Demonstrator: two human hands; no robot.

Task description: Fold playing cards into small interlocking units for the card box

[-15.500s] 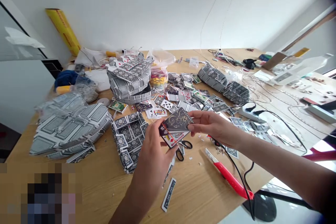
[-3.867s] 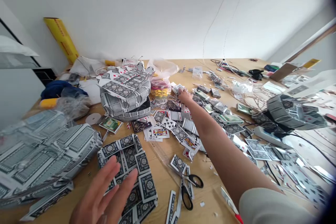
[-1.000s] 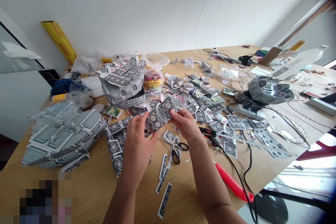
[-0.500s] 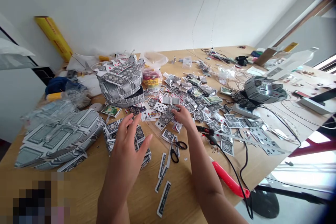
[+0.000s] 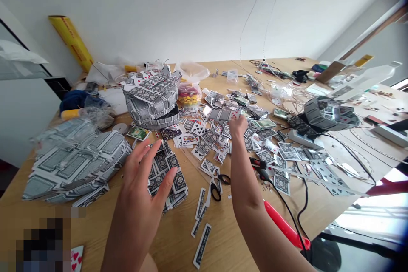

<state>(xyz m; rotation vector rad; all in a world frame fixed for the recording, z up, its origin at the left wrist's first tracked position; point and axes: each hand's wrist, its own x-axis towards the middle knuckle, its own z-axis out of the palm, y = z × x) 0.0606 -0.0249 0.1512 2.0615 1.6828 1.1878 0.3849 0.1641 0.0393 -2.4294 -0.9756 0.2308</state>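
My left hand (image 5: 142, 180) hovers with its fingers spread, thumb apart, beside and partly in front of a flat panel built of playing cards (image 5: 168, 174). Nothing is in it. Reaching further out, my right hand (image 5: 238, 127) has its fingers closed on the right end of a strip of joined playing cards (image 5: 219, 114); the fingertips are partly hidden. Around that hand lies a heap of loose and folded cards (image 5: 210, 136). Black-handled scissors (image 5: 216, 191) rest on the table, nearer to me, with narrow card offcuts (image 5: 201, 244) close by.
A rounded card-covered structure (image 5: 151, 102) stands behind my left hand, and a large curved card piece (image 5: 83, 165) lies to the left. On the right are a corded black tool (image 5: 261, 170), a red curved object (image 5: 285, 225) and another card-built form (image 5: 331, 112). A yellow box (image 5: 70, 42) leans at the wall.
My right hand has moved away from me to the card strip and closed on its end; the strip looks tilted differently. My left hand has shifted slightly left and down, still spread. The view turned slightly.
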